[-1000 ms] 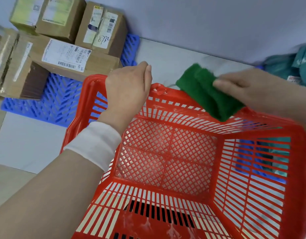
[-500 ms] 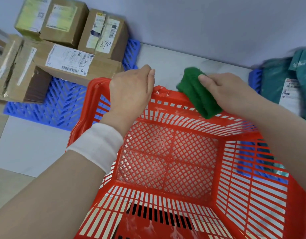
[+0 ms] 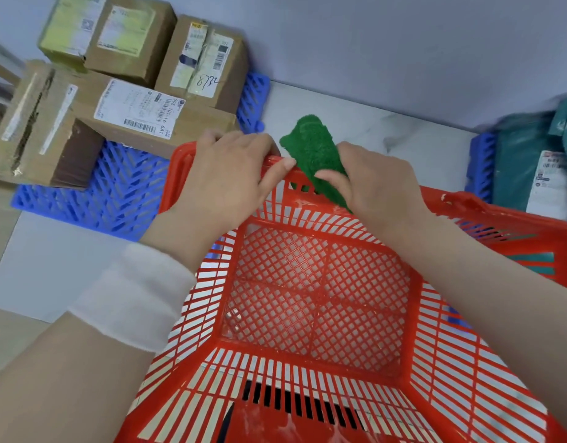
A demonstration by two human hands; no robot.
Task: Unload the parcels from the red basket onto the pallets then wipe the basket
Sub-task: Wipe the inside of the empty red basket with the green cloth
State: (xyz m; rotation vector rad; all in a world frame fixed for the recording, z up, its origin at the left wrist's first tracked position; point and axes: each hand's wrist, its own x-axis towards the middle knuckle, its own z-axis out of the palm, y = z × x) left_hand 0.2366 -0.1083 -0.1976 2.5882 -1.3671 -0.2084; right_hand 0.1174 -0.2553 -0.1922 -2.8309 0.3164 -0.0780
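The red basket (image 3: 413, 330) fills the lower middle of the head view, with nothing inside it. My left hand (image 3: 226, 180) grips its far rim near the left corner, fingers curled over the edge. My right hand (image 3: 375, 183) holds a folded green cloth (image 3: 314, 148) against the same rim, just right of the left hand. Several cardboard parcels (image 3: 141, 113) sit stacked on the blue pallet (image 3: 100, 199) at the upper left. Teal bagged parcels (image 3: 531, 155) lie on a second blue pallet (image 3: 482, 164) at the right edge.
A grey wall runs along the top of the view. Pale floor lies between the two pallets and to the basket's left. A white cuff (image 3: 132, 292) covers my left wrist.
My right hand has slid the green cloth leftward along the basket's far rim until it is next to my left hand. The left hand keeps its grip on the rim.
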